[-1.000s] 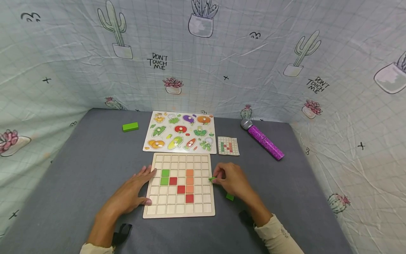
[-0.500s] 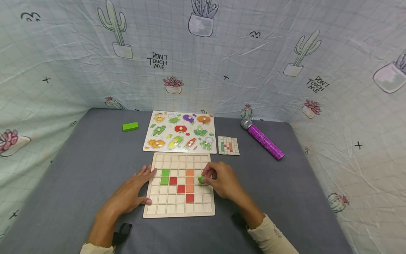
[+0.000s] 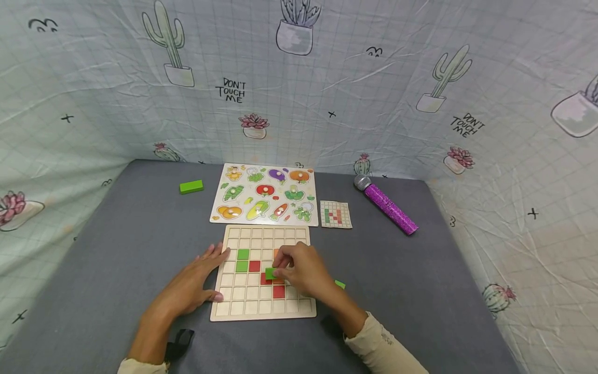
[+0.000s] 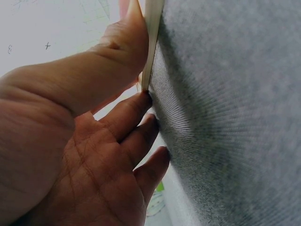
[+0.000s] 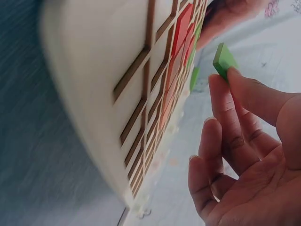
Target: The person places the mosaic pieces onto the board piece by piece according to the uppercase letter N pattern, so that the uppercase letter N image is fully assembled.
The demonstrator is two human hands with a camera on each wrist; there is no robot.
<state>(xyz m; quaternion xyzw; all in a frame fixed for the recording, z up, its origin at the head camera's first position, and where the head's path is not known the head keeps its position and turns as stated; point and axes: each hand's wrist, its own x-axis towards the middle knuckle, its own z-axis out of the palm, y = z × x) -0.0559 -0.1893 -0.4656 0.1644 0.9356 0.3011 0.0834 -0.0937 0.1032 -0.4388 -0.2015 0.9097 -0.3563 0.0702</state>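
Observation:
Between thumb and index finger, my right hand point(image 3: 303, 270) pinches a small green square tile point(image 3: 270, 274) above the middle of a wooden grid board point(image 3: 229, 309). In the right wrist view the tile point(image 5: 225, 57) tilts, clear of the board. Below it lie red tiles point(image 3: 279, 292) and orange ones, partly covered by the hand. Two green tiles point(image 3: 243, 254) sit in cells toward the left. My left hand point(image 3: 193, 280) rests at the board's left edge, fingers spread; in the left wrist view its thumb point(image 4: 127, 44) touches that edge.
Another green tile point(image 3: 340, 284) lies on the grey table behind my right wrist. A vegetable puzzle board point(image 3: 243, 179) stands beyond the grid, with a small pattern card point(image 3: 343, 208) beside it. Farther right lies a purple microphone point(image 3: 390, 209); a green block point(image 3: 191, 187) lies back left.
My right hand has carried the green tile leftward from the board's right edge to over its middle. The left hand has stayed in place.

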